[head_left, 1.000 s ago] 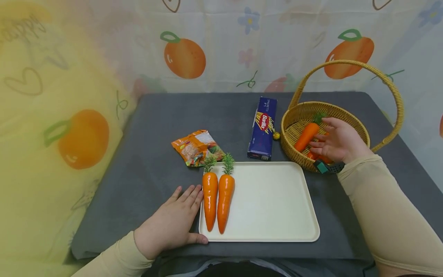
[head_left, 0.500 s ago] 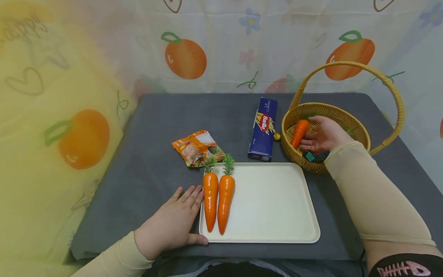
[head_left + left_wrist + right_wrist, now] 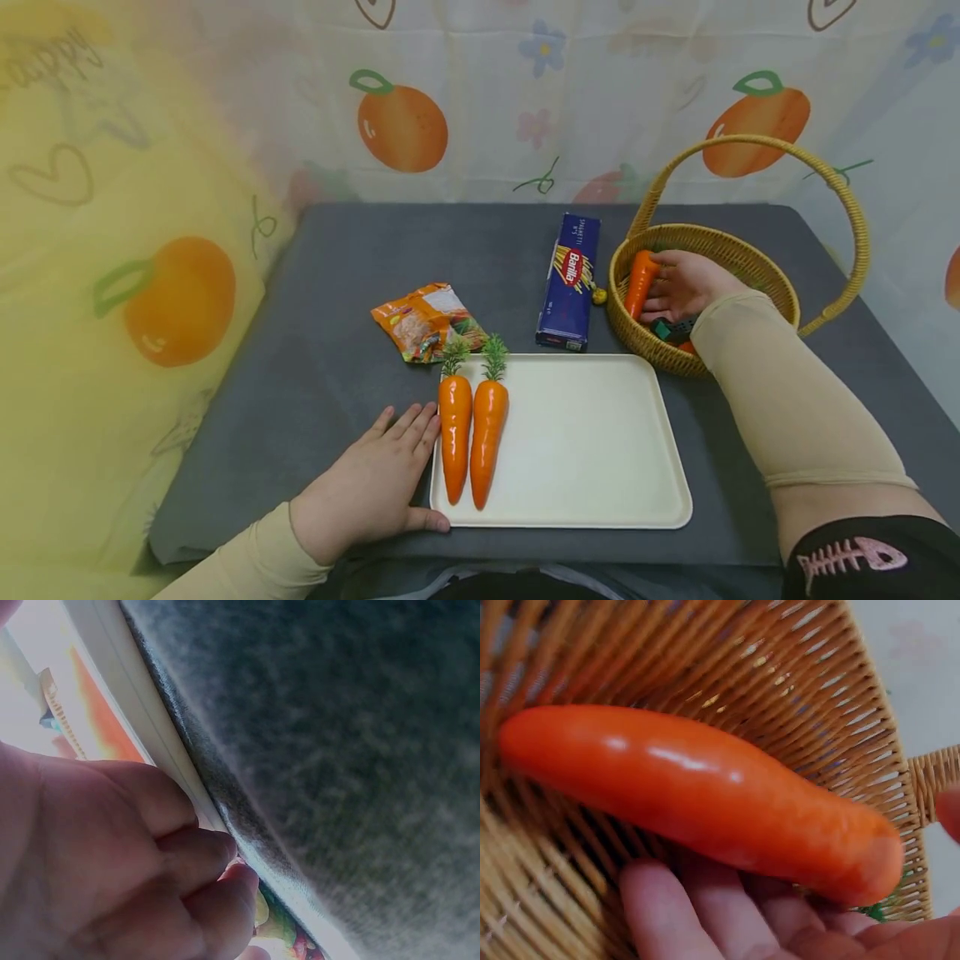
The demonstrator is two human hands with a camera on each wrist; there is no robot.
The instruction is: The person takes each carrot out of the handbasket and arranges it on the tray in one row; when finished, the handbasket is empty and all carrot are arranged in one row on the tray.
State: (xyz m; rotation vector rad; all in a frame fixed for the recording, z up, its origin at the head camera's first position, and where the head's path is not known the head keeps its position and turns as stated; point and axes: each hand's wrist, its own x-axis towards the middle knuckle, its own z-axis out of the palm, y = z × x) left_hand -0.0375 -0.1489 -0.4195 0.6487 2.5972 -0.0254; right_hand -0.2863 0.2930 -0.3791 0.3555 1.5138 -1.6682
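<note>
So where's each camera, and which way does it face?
Head: worn there, facing forward and down at tray and basket; left fingers, right fingers, sleeves show.
Left wrist: worn there, facing tray edge and grey cloth; left fingers show.
Right wrist: worn there, facing carrot in basket; right fingers show.
Head and right wrist share that carrot.

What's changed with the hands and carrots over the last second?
The right hand moved left in the basket, and the carrot beside it shifted left and now lies steeper in the head view. No clear hold on it shows. The left hand stayed at the tray's edge; the paired carrots there didn't move.
</note>
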